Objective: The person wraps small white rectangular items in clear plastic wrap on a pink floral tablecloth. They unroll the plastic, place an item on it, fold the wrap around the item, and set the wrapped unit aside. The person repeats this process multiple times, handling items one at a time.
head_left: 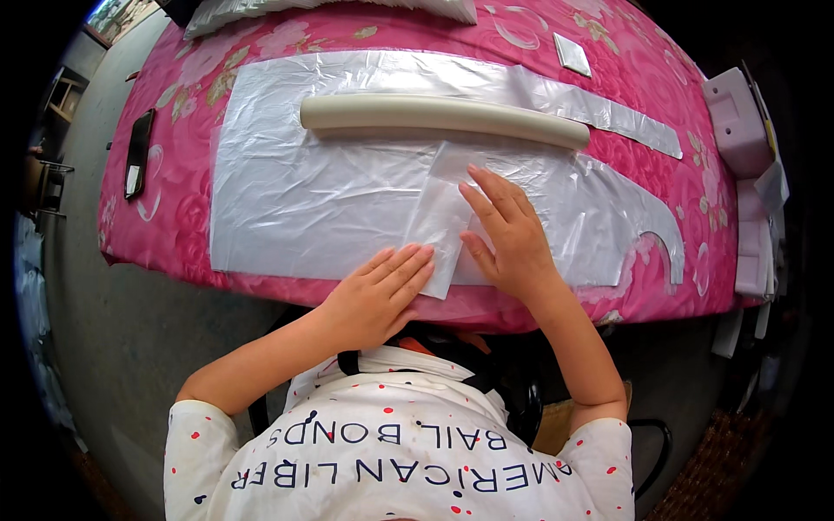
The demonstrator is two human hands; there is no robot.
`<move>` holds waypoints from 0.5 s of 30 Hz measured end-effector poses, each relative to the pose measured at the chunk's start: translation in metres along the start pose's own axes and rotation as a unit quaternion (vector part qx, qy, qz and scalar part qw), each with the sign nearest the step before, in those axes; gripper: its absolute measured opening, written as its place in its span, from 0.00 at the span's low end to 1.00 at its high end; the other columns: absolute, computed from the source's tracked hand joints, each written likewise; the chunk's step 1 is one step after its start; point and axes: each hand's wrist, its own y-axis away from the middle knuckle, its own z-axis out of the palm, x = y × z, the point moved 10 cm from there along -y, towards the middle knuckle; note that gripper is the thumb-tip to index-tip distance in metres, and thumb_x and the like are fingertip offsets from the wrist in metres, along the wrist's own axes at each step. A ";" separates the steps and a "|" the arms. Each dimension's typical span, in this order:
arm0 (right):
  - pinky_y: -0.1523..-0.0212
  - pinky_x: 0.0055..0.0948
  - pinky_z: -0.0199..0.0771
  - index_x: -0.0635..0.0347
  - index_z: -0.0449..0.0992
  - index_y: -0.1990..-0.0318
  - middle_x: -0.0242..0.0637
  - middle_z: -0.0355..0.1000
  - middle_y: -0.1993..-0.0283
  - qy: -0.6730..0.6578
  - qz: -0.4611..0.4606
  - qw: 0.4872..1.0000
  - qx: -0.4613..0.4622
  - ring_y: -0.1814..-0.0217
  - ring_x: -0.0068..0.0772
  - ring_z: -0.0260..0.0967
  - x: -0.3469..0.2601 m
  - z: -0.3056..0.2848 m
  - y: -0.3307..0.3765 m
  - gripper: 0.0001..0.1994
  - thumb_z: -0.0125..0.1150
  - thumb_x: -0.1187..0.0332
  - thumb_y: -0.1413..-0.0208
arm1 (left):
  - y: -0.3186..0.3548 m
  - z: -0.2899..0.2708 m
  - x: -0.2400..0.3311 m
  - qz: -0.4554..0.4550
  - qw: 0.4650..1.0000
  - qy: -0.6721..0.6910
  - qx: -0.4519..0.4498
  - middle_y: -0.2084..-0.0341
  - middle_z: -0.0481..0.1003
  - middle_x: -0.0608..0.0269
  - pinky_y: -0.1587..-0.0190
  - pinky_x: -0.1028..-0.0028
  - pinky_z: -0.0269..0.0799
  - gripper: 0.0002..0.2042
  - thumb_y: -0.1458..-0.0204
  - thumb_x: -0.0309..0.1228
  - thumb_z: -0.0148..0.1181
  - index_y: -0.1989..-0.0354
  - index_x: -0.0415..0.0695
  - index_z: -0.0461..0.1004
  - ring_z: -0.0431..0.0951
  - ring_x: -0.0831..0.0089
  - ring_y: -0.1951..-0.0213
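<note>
A translucent white plastic bag [295, 208] with cut-out handle loops at its right end lies spread over the table. Across its far half rests a cream-coloured tube or rolling pin [443, 117], running left to right. A narrower folded piece of plastic [445, 208] lies on the bag, its near end hanging slightly past the bag's front edge. My left hand [378, 291] lies flat on that near end, fingers stretched out and side by side. Beside it, my right hand [506, 230] hovers at or just over the plastic with fingers spread, holding nothing.
A pink floral cloth [182, 234] covers the table. A black phone [139, 154] lies at the left, and a small white packet [572, 54] at the far right. Stacked white plastic [330, 7] sits at the back. White foam boxes [738, 122] stand along the right edge.
</note>
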 end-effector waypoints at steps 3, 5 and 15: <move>0.49 0.37 0.67 0.64 0.71 0.56 0.42 0.68 0.50 -0.078 -0.034 0.996 -0.004 0.48 0.44 0.65 -0.022 0.001 0.013 0.18 0.55 0.79 0.59 | 0.001 -0.017 0.003 0.048 0.995 -0.004 0.091 0.48 0.65 0.52 0.47 0.63 0.64 0.22 0.57 0.30 0.58 0.52 0.35 0.67 0.67 0.59 0.48; 0.49 0.36 0.68 0.63 0.71 0.56 0.41 0.69 0.51 -0.086 -0.046 0.995 -0.031 0.49 0.44 0.66 -0.026 0.013 0.021 0.19 0.52 0.82 0.59 | 0.003 -0.024 0.008 0.084 0.988 -0.002 0.127 0.55 0.70 0.55 0.54 0.67 0.71 0.17 0.60 0.26 0.59 0.59 0.35 0.71 0.72 0.61 0.55; 0.52 0.34 0.69 0.63 0.73 0.57 0.40 0.70 0.56 -0.111 -0.007 0.994 -0.013 0.54 0.43 0.67 -0.019 0.011 0.017 0.21 0.51 0.84 0.64 | -0.008 -0.032 0.007 0.085 0.990 0.005 0.113 0.65 0.74 0.59 0.63 0.70 0.72 0.10 0.62 0.24 0.60 0.69 0.38 0.73 0.74 0.66 0.65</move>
